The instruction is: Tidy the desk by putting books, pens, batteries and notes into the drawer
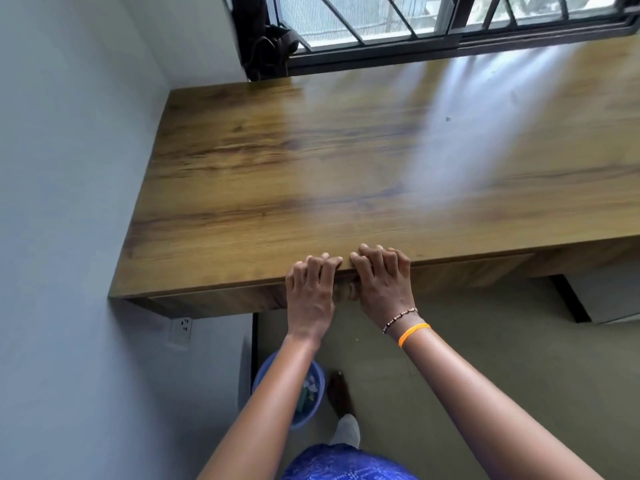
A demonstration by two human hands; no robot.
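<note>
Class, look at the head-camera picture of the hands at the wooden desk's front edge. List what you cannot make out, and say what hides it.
- Drawer inside: hidden behind the brown wooden drawer front, head view.
- Fingertips of the left hand and right hand: curled over the wooden desk edge.
- Contents of the round blue plastic bin: blurred, partly behind the left forearm.
- Desk's right end: cut off by the frame edge.

— Arms? Both stretched forward, close together.
— Hands? Left hand (309,293) and right hand (380,284) side by side, knuckles up, fingers curled; index fingers nearly touching. Bracelets on right wrist.
</note>
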